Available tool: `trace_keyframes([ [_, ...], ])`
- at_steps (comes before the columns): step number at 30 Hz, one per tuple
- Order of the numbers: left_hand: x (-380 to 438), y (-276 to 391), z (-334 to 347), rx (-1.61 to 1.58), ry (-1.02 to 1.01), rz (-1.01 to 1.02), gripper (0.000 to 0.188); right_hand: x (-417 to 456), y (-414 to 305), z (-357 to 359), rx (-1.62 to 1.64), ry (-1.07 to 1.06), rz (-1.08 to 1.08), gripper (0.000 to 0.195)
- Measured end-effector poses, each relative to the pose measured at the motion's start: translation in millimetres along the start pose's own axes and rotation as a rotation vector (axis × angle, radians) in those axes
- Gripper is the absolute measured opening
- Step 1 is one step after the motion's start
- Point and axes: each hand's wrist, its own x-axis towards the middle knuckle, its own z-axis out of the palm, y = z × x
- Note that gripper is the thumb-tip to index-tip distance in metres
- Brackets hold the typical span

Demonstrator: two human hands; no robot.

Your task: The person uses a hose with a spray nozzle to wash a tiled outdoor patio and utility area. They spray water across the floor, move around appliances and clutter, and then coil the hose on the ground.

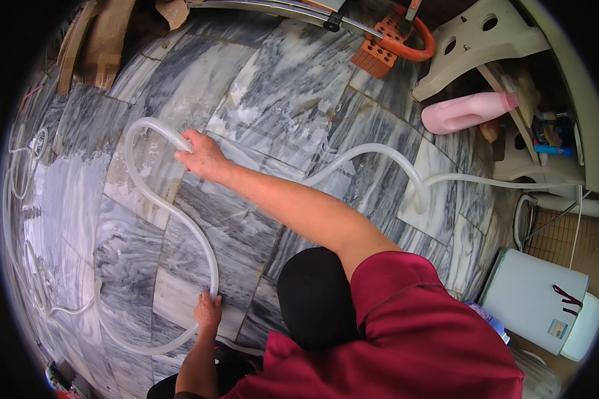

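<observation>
A translucent white braided hose (210, 254) curves in wide loops over the wet marble-look floor tiles (279, 99). With my arm stretched out, my right hand (205, 155) grips the hose where it bends back from a loop at the upper left. Nearer my body, my left hand (208, 310) closes around a lower stretch of the same hose. Between the two hands the hose forms an S-shaped bend. Beyond my right forearm, more hose arches across the tiles and runs right toward a shelf. Part of it is hidden behind the forearm.
A pink plastic bottle (466, 113) lies on its side by a cream plastic stand (479, 45). Perforated orange bricks (377, 55) are at the top. Cardboard (102, 47) leans at upper left, coiled thin hose (22, 167) lies far left, and a grey-white bin (534, 299) stands right.
</observation>
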Motion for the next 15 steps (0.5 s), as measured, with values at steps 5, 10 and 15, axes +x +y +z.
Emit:
trace_keyframes([
  [5,55.3,30.9,-36.8,-0.112,0.303,0.062,0.036,-18.2,4.0,-92.8,0.062,-0.190,0.123,0.050],
  [10,129.9,139.9,-152.9,-0.197,0.220,0.161,0.039,-76.8,-3.6,-135.1,0.488,-0.084,0.093,0.048],
  [15,121.9,238.6,-127.0,-0.424,0.218,0.587,0.041,-78.4,-54.6,-73.8,0.633,-0.152,-0.188,0.044],
])
